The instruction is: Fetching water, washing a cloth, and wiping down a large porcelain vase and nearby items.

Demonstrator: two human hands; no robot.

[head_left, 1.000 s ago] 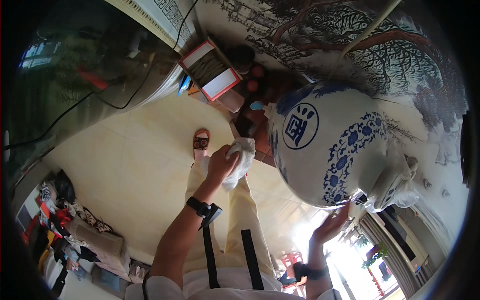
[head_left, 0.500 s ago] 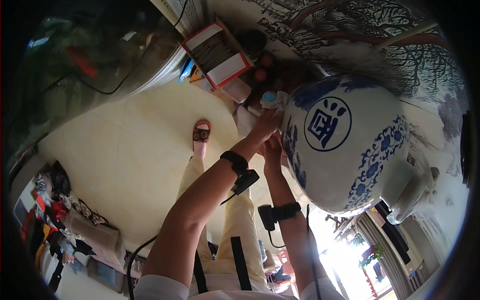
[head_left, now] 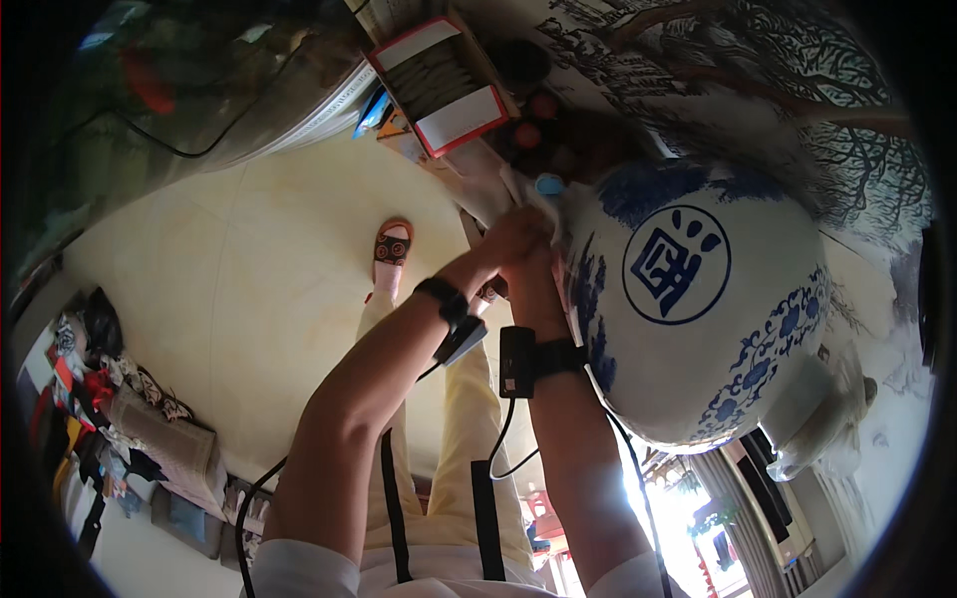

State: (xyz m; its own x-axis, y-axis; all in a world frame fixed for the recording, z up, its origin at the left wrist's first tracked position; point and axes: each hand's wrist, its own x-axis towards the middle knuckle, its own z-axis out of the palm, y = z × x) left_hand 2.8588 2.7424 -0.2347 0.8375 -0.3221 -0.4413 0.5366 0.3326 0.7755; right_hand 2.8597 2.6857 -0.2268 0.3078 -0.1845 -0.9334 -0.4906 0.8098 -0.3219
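Observation:
My left hand (head_left: pixel 515 235) is closed, its fingers curled beside the large white-and-blue porcelain jar (head_left: pixel 623 374). What it grips, if anything, is hidden. My right hand (head_left: pixel 531 267) lies against the left one, between it and the jar, and its fingers are covered from sight. Just beyond both hands is crumpled white material (head_left: pixel 543 204), perhaps a plastic bag or tissue. A small light-blue round piece (head_left: pixel 549 184) shows beside it. Each of my forearms has a black strap with a small black device on it.
A red-and-white open box (head_left: pixel 461 120) of long greyish items stands ahead, near dark round objects (head_left: pixel 528 135). A fish tank (head_left: pixel 150 120) fills the upper left. Behind the jar is a wall with a painted tree (head_left: pixel 778 100). Low seats (head_left: pixel 164 429) with clothes lie at left.
My right forearm has moved left and forward, its hand now tucked against the left one. The white material shows less around my hands. The whole view has shifted slightly.

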